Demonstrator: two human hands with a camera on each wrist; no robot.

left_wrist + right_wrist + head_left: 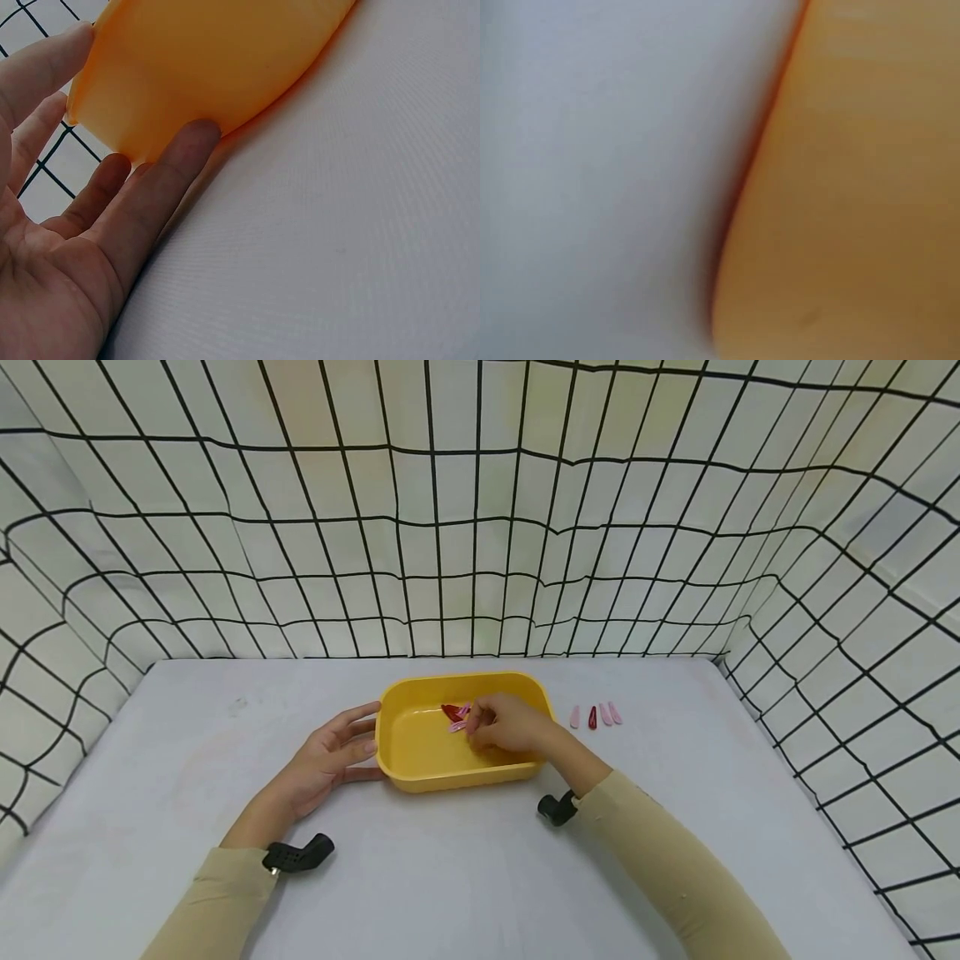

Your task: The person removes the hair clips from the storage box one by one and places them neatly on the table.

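A yellow plastic tray (420,781) sits on the white table, with a small heap of red and pink hair clips (452,712) in it. Against the tray's left end rests my left hand (322,760), its fingers spread and touching the outside wall; the left wrist view shows the fingertips on the orange-looking plastic. My right hand (510,724) reaches into the tray over the right edge. Its fingers are bent, with thumb and fingertips close together beside the heap. Whether a clip lies between them is hidden. The right wrist view shows only the tray wall (840,187), blurred.
Right of the tray, several clips lie in a row: a pink clip (575,717), a red clip (592,717) and pink clips (615,713) beyond. Black netting (480,518) over white sheeting stands behind the table and along both sides.
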